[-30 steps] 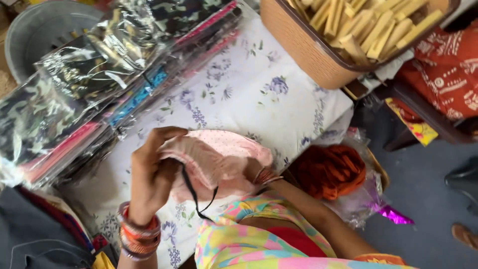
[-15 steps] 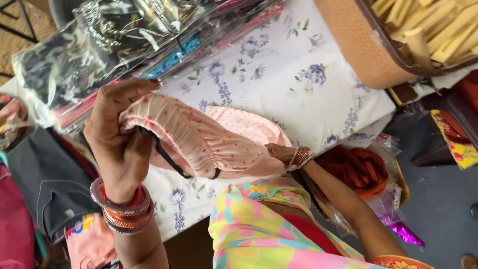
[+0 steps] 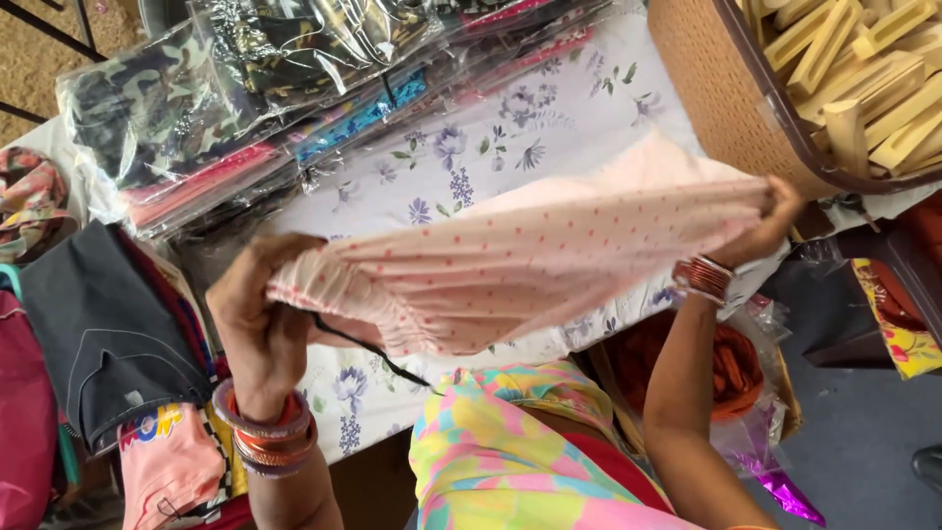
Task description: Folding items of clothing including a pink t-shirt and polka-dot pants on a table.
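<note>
Left hand (image 3: 257, 324) clamps the gathered end of a pink dotted cloth (image 3: 530, 260), right hand (image 3: 770, 221) pinches the far end, stretching it taut above the flowered tablecloth (image 3: 471, 157). Beyond lie bagged fabrics (image 3: 245, 88) and a woven basket (image 3: 726, 98) of sticks.

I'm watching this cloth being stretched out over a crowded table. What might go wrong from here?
The pink dotted cloth is pulled taut between the left hand and right hand; either grip may slip. Its dangling black cord might snag. The cloth could also brush the stacked plastic-wrapped fabric packets.
</note>
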